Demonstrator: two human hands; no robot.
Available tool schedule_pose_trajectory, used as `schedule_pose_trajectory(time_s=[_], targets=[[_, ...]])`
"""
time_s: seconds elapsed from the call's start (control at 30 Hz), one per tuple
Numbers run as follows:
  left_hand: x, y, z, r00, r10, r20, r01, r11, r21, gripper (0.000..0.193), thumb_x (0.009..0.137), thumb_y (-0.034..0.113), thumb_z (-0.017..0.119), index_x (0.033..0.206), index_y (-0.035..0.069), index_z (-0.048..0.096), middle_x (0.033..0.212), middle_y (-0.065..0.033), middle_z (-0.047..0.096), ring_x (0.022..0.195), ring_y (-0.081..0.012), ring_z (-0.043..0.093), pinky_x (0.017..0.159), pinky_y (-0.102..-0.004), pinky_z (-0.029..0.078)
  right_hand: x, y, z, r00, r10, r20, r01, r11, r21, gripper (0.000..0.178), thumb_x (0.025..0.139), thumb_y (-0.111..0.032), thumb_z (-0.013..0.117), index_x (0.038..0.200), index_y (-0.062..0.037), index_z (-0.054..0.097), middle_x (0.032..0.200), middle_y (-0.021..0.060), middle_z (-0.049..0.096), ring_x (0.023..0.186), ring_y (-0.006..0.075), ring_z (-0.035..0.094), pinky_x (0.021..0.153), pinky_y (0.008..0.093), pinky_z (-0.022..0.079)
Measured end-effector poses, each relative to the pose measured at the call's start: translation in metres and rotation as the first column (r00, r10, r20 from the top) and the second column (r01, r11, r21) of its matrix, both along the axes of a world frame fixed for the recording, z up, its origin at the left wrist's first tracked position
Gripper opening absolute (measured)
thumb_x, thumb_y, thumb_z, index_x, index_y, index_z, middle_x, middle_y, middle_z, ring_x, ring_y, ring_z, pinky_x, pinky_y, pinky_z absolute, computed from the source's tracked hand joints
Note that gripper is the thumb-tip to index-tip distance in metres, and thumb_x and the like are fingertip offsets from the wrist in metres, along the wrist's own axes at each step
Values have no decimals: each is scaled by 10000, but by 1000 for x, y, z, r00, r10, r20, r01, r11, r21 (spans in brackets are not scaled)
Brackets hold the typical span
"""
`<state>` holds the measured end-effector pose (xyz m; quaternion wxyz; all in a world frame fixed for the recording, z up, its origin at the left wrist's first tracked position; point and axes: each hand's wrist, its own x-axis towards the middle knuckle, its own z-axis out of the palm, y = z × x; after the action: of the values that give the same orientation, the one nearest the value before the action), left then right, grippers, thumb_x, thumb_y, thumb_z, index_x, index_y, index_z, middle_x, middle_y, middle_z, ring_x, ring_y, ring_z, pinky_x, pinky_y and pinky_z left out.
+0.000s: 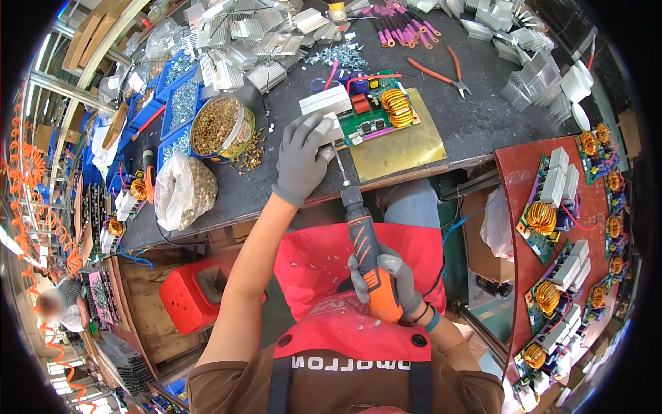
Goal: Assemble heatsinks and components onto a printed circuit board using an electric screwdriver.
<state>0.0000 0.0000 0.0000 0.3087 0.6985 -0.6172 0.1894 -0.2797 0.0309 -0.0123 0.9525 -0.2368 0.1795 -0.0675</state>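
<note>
My left hand (302, 155), in a grey glove, grips a small silver heat sink (333, 130) at the near left edge of a green circuit board (365, 124). My right hand (401, 279), also gloved, is wrapped round an orange and black electric screwdriver (364, 241). Its long bit reaches up to the heat sink beside my left fingertips; whether the tip sits on a screw is too small to tell. The board carries a copper-wound toroid coil (396, 108), red components and a larger heat sink (325, 101). A brass-coloured plate (407, 155) lies under it.
Left stand a tub of brass screws (243, 131), a plastic bag (178, 193) and blue screw bins (183, 103). Loose heat sinks (241, 34) pile up behind. Red-handled pliers (441, 74) lie at back right. Finished-looking boards (552, 207) fill a red-brown side table. A red stool (189, 297) stands below.
</note>
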Motion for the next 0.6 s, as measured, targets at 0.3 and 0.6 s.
schedule_pose_trajectory(time_s=[0.3,0.6], targets=[[0,-1,1,999,-43,-30,42,999,-22,565,685,65,746,1232,116,618,1284,-77,587,1167,-329,535,966,-437,482,6,2,-37,921,-192,339,-10,858,514,769,833,-316,596,1473,1,312,1069,145,567,639,189,554,505,326,497],[1,-1,0,998,-39,-42,37,999,-36,553,685,65,745,1220,130,621,1285,-76,592,1162,-329,543,965,-442,483,3,-2,-11,998,-61,-14,62,995,75,754,805,-219,654,1450,3,332,953,135,631,745,212,631,591,345,538]])
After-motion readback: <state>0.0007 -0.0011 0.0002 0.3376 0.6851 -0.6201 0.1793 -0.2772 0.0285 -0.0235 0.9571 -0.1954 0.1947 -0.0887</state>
